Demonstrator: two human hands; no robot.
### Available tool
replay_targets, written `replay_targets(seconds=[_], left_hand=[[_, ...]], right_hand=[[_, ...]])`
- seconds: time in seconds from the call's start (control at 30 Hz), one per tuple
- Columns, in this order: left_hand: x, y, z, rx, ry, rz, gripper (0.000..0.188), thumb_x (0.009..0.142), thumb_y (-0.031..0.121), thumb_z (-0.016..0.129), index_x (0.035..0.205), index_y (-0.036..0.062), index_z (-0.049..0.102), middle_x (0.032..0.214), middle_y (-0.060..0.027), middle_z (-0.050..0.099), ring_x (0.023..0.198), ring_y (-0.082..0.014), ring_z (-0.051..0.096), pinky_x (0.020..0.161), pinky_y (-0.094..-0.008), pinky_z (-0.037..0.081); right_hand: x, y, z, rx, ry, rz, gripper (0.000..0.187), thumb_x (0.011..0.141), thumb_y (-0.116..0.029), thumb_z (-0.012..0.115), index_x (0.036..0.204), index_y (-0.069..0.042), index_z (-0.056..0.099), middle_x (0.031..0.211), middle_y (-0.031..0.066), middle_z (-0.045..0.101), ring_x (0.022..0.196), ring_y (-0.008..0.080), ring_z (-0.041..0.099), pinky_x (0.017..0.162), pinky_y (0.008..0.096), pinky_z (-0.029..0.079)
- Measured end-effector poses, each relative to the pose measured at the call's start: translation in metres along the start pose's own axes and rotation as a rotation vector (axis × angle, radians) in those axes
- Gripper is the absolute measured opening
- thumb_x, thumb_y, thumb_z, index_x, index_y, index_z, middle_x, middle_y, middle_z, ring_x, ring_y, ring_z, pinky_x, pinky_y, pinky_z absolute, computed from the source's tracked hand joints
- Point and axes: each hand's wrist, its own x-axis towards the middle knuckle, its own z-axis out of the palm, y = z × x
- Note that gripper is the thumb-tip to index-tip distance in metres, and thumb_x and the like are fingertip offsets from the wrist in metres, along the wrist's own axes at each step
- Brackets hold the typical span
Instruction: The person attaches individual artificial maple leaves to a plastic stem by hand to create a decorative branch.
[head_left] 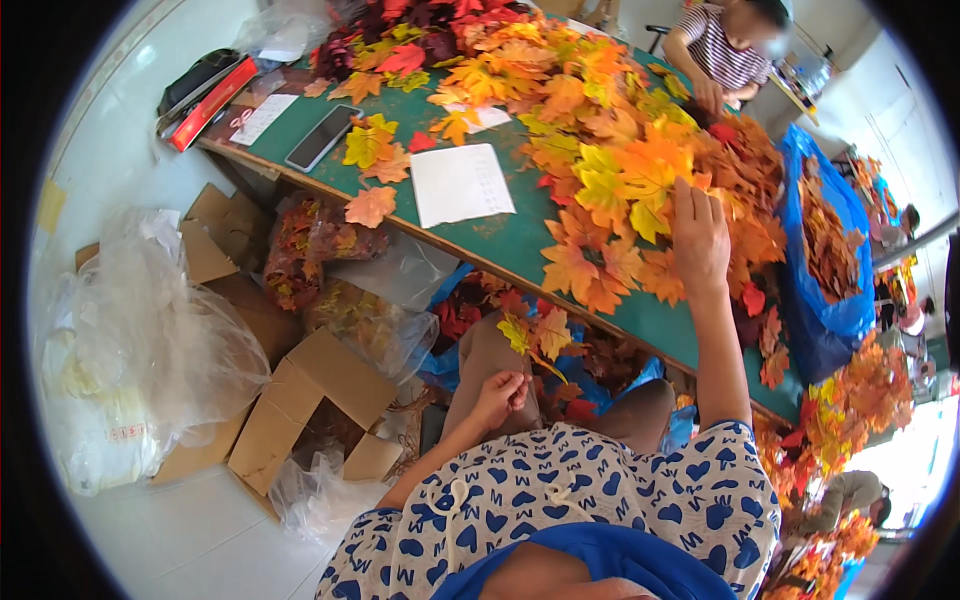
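Observation:
My left hand (500, 398) is in front of my lap below the table edge, its fingertips pinched on the thin stem of an artificial maple leaf sprig (548, 334) in yellow and orange. My right hand (701, 238) reaches over the table to the leaf pile. Its fingers are together at the edge of a bright orange and yellow artificial maple leaf (652, 172); the thumb is hidden. Around it spreads a heap of artificial maple leaves (560, 95), orange, yellow and red. Single orange leaves (590, 262) lie nearest the table's front edge.
On the green table (385, 205) lie a white paper sheet (461, 186) and a phone (322, 138). A blue bag of brown leaves (832, 235) stands at the right. Open cardboard boxes (290, 400) and clear plastic bags (165, 310) sit lower left. A co-worker (730, 45) sits across the table.

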Motion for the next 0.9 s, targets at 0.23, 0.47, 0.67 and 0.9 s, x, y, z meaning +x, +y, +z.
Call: replay_targets(seconds=[0.23,0.47,0.67,0.9], left_hand=[[0.011,-0.012,0.044,0.084,-0.151,0.050,0.024,0.096,0.013,0.044,0.111,-0.0019,0.055,0.080,-0.0020,0.049,0.062,-0.0090,0.043,0.055,-0.0223,0.036],[-0.012,-0.008,0.074,-0.057,-0.237,0.057,0.033,0.092,0.001,0.045,0.124,-0.0004,0.050,0.092,-0.0017,0.051,0.077,-0.0103,0.048,0.069,-0.0219,0.039],[-0.027,0.010,0.100,-0.099,-0.282,0.067,0.034,0.089,-0.002,0.050,0.123,0.0002,0.051,0.097,-0.0028,0.054,0.081,-0.0099,0.055,0.070,-0.0195,0.046],[-0.035,0.019,0.130,-0.082,-0.334,0.123,0.031,0.089,0.001,0.054,0.119,-0.0005,0.052,0.095,-0.0058,0.058,0.084,-0.0136,0.062,0.074,-0.0243,0.054]], right_hand=[[-0.080,0.036,0.037,0.148,-0.354,0.185,0.015,0.077,0.000,0.055,0.091,-0.001,0.053,0.097,0.0169,0.048,0.076,0.0288,0.061,0.061,0.0356,0.052],[-0.083,0.049,0.036,0.395,-0.230,0.208,0.025,0.073,-0.001,0.057,0.097,-0.006,0.059,0.094,0.0125,0.055,0.078,0.0304,0.060,0.064,0.0377,0.051],[-0.083,0.057,0.031,0.461,-0.137,0.152,0.009,0.081,-0.014,0.060,0.088,-0.009,0.062,0.082,0.0080,0.057,0.066,0.0270,0.060,0.054,0.0353,0.050],[-0.077,0.060,0.044,0.441,-0.083,0.143,0.011,0.082,-0.017,0.062,0.085,-0.008,0.067,0.078,0.0091,0.062,0.070,0.0258,0.062,0.056,0.0356,0.051]])
